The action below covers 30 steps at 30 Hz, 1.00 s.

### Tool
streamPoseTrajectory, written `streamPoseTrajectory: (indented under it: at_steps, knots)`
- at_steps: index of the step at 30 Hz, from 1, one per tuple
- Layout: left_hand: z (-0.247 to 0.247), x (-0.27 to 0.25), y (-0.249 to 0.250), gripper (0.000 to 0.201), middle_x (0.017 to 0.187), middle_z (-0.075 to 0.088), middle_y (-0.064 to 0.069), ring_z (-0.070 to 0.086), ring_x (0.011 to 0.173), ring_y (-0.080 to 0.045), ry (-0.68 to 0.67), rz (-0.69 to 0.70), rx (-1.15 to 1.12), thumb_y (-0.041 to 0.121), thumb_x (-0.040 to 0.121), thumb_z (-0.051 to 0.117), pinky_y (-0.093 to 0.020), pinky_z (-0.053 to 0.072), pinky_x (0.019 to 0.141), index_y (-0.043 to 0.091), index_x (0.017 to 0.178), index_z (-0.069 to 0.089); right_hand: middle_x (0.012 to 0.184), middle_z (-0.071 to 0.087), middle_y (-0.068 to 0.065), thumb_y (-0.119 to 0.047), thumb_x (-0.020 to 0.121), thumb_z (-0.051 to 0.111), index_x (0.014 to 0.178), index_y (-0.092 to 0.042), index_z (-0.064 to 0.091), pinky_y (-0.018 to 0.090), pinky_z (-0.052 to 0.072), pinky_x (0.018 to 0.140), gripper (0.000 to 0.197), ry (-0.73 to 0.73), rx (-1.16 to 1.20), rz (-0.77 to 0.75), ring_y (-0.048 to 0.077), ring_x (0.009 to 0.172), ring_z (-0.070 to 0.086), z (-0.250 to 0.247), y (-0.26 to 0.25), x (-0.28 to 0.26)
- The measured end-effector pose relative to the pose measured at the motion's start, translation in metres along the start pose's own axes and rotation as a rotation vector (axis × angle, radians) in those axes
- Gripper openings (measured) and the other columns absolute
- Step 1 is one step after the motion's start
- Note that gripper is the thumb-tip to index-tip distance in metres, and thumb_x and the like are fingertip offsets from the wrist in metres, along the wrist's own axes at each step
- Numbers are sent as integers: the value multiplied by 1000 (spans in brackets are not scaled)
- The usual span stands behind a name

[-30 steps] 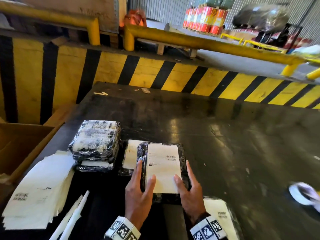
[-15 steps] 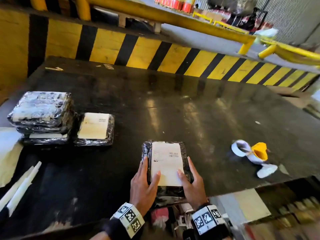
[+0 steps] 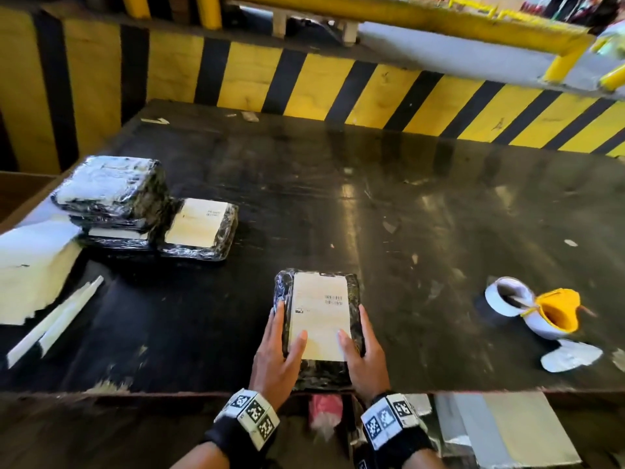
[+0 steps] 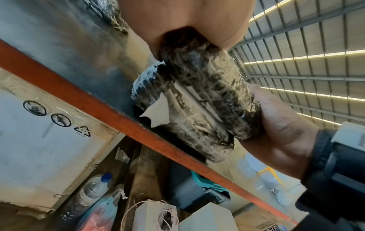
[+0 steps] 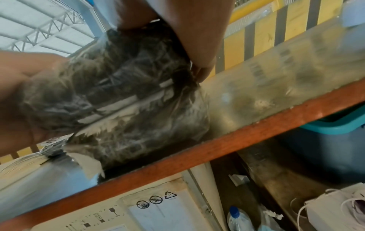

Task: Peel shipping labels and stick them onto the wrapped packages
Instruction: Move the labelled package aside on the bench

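A package wrapped in black film (image 3: 319, 370) lies at the table's near edge with a white shipping label (image 3: 319, 319) stuck on its top. My left hand (image 3: 280, 346) grips its left side and my right hand (image 3: 363, 346) its right side, both thumbs lying on the label. In the left wrist view the package (image 4: 207, 96) sits between my left palm (image 4: 187, 15) and my right hand (image 4: 280, 125). The right wrist view shows the package (image 5: 118, 96) under my right hand (image 5: 187, 31). A pile of loose labels (image 3: 30, 265) lies far left.
A stack of wrapped packages (image 3: 111, 198) and one labelled package (image 3: 199, 228) stand at the left of the black table (image 3: 406, 214). White backing strips (image 3: 54, 319) lie near the front left. Tape rolls (image 3: 541, 309) sit right. A yellow-black barrier (image 3: 304, 82) runs behind.
Both hands have slid the labelled package away from the stack, to the right and toward the near edge. The head view has swung right, bringing the tape rolls into sight.
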State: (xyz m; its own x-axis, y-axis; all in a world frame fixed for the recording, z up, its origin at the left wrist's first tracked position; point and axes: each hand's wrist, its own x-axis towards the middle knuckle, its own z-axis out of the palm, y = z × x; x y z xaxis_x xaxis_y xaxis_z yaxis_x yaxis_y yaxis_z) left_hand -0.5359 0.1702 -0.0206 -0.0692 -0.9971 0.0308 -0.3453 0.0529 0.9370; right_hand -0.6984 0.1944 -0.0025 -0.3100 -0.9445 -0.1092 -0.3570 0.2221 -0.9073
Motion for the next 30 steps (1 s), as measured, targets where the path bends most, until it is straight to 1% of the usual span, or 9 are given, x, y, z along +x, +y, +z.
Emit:
streamPoseTrajectory:
  at_steps: [2, 3, 8, 11, 13, 16, 21, 26, 30]
  knots:
    - [2, 0, -1, 76, 155, 22, 7, 27, 138, -5, 12, 2, -9, 60, 83, 45, -23, 29, 108, 37, 147, 11, 133, 43, -14, -28, 91, 59, 147, -29, 26, 1, 27, 92, 64, -10, -8, 4, -3, 122, 38, -1, 0, 1]
    - [2, 1, -3, 75, 156, 22, 7, 27, 139, -6, 8, -3, -11, 60, 84, 45, -24, 29, 109, 38, 146, 10, 136, 44, -11, -29, 91, 59, 147, -30, 26, 4, 28, 95, 65, -18, -19, 9, -1, 122, 39, -1, -1, 2]
    - [-14, 6, -7, 80, 158, 11, 10, 18, 142, -6, -163, -39, -3, 70, 82, 45, -35, 25, 116, 47, 145, 2, 155, 27, 4, -52, 81, 43, 145, -22, 34, 38, 16, 115, 72, 36, -469, -62, 21, 142, 23, -1, -17, 9]
    - [-54, 15, -2, 74, 158, 14, 6, 14, 142, -4, -170, -36, 95, 63, 85, 44, -30, 18, 117, 36, 148, 15, 147, 42, 5, -53, 75, 33, 132, -14, 53, 38, 20, 113, 72, 94, -523, -271, 25, 138, 32, 18, -56, 17]
    - [-92, 24, 4, 65, 155, 24, 6, 22, 141, -5, -120, 2, 168, 52, 89, 47, -29, 22, 117, 30, 146, 26, 145, 45, 2, -52, 78, 31, 132, -16, 53, 30, 17, 113, 69, 29, -550, -373, 22, 138, 33, 43, -83, 24]
    - [-168, 45, 1, 62, 151, 32, 11, 27, 138, -1, 6, 100, 343, 57, 88, 48, -30, 27, 115, 26, 142, 38, 152, 34, -4, -49, 84, 35, 139, -22, 44, 25, 10, 113, 63, -120, -593, -474, 14, 144, 20, 104, -126, 33]
    - [-303, 73, -37, 88, 149, 33, 9, 23, 137, -1, 126, 173, 664, 77, 79, 18, -20, 19, 113, 19, 140, 42, 155, 27, -4, -47, 88, 39, 144, -22, 36, 26, 6, 115, 61, -309, -613, -578, 13, 146, 13, 228, -183, 47]
    - [-420, 88, -99, 86, 151, 34, 3, 31, 139, -11, 182, 9, 687, 66, 77, 16, -23, 24, 111, 16, 144, 37, 155, 27, 0, -36, 94, 49, 144, -18, 36, 23, 6, 116, 54, -478, -525, -559, 14, 145, 14, 355, -225, 54]
    - [-474, 101, -137, 81, 149, 37, 4, 38, 135, -9, 202, -93, 623, 64, 78, 25, -24, 30, 109, 17, 142, 40, 151, 34, 3, -30, 93, 53, 142, -14, 40, 19, 11, 114, 53, -537, -437, -510, 13, 142, 24, 428, -245, 58]
